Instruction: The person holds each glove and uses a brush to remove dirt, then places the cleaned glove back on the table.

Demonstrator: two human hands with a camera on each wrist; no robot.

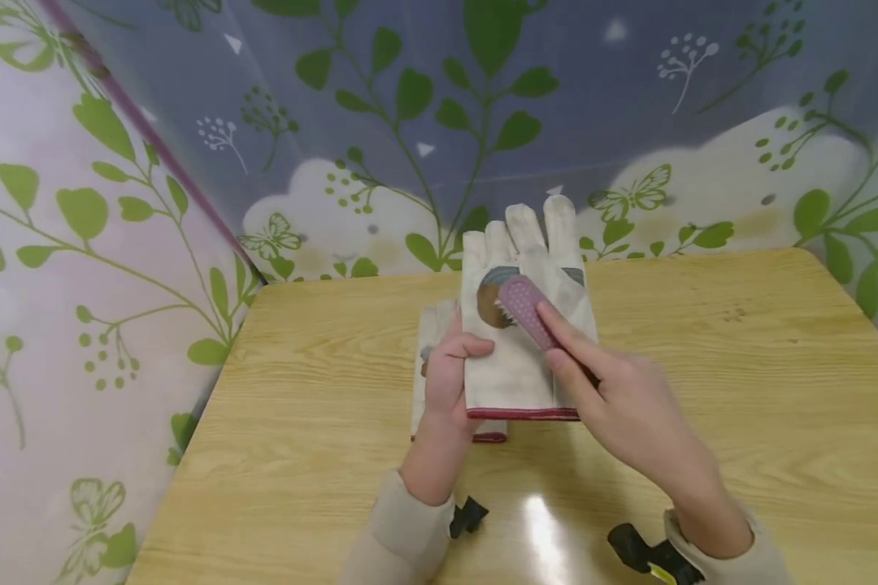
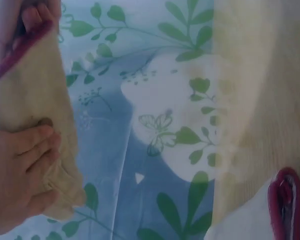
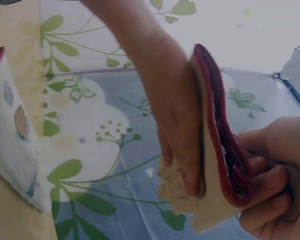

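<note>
Over the table, my left hand (image 1: 449,374) holds up a cream cloth work glove (image 1: 508,374) with a red hem, its fingers pointing away. The thumb lies across the glove's left front edge; in the left wrist view, the other fingers (image 2: 32,150) spread over its back. My right hand (image 1: 632,406) grips a purple brush (image 1: 530,313) with a dotted back. Pale bristles meet the brown and blue-grey patch (image 1: 492,305) on the glove's front. Part of the brush handle (image 3: 294,187) curves past the right fingers in the right wrist view.
A second cream glove (image 1: 426,406) lies on the wooden table (image 1: 300,447), partly hidden behind the left hand and raised glove. Leaf-patterned sheeting (image 1: 410,162) stands along the table's back and left sides. Black straps (image 1: 470,517) sit by both wrists.
</note>
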